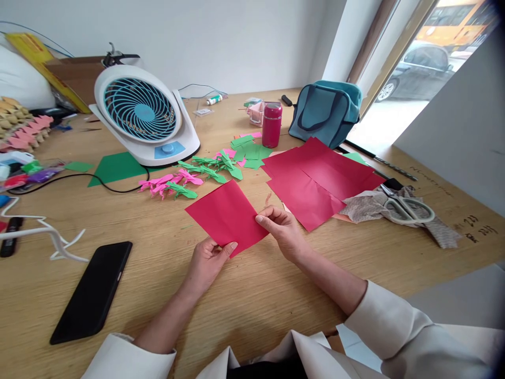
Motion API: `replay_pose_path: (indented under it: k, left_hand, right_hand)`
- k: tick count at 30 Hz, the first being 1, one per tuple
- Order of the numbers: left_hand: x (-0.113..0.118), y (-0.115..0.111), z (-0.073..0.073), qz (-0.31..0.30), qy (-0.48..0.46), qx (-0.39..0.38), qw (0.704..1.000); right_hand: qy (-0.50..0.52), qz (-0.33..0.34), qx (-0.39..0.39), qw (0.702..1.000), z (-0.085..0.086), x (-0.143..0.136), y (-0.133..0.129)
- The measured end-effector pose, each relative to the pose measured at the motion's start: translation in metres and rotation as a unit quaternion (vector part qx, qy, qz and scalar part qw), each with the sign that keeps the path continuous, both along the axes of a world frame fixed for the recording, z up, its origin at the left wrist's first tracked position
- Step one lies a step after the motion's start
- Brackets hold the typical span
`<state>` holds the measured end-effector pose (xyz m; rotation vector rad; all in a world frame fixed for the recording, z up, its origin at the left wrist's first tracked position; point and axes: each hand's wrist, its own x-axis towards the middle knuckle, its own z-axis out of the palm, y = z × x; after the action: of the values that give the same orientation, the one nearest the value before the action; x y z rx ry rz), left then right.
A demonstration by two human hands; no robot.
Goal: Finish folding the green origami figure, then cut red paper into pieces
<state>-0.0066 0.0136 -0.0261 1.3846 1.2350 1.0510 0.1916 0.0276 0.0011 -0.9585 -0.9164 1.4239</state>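
A red paper sheet [225, 213] is held up over the wooden table between my two hands. My left hand [209, 259] pinches its lower edge, thumb on top. The right edge is pinched between the thumb and fingers of my right hand [284, 231]. Larger red sheets [315, 181] lie overlapping to the right. Beyond the held sheet are green folded paper pieces [209, 169] and pink folded paper pieces [160, 184]. Flat green paper pieces [252, 152] are scattered behind them.
A white fan [144, 113] stands at the back left, a black phone [92, 292] at the front left. Behind the red sheets are a red flask [272, 125] and a blue bag [325, 113]. Scissors [410, 210] rest on a crumpled cloth [366, 205] at right.
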Motion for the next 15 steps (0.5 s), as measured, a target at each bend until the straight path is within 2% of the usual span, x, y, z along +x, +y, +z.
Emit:
replay_pose_path:
  k: [5,7,9,10,12,14,15]
  left_hand:
    - [0.005,-0.003,0.007,-0.036,-0.028,-0.03,0.999]
    - [0.0,0.0,0.009,-0.043,-0.036,-0.033,0.998]
    - [-0.01,0.005,0.013,-0.021,-0.039,-0.006,0.999]
    - [-0.017,0.007,0.018,0.004,-0.038,0.029,0.999]
    - [-0.029,0.01,0.034,0.082,-0.025,0.158,0.984]
    - [-0.033,0.008,0.058,0.137,0.08,0.313,0.936]
    - [-0.031,0.005,0.072,0.142,0.171,0.386,0.895]
  right_hand:
    - [-0.051,-0.005,0.083,0.995,0.005,0.004,-0.001]
    - [-0.089,-0.008,0.133,0.987,0.009,0.009,-0.001]
    - [-0.142,-0.011,0.185,0.972,0.015,0.016,-0.001]
    - [-0.176,-0.012,0.212,0.961,0.019,0.02,-0.001]
    - [-0.25,-0.015,0.269,0.93,0.026,0.027,-0.002]
    - [-0.312,-0.014,0.316,0.896,0.034,0.031,-0.005]
    - [-0.335,-0.009,0.334,0.881,0.038,0.032,-0.007]
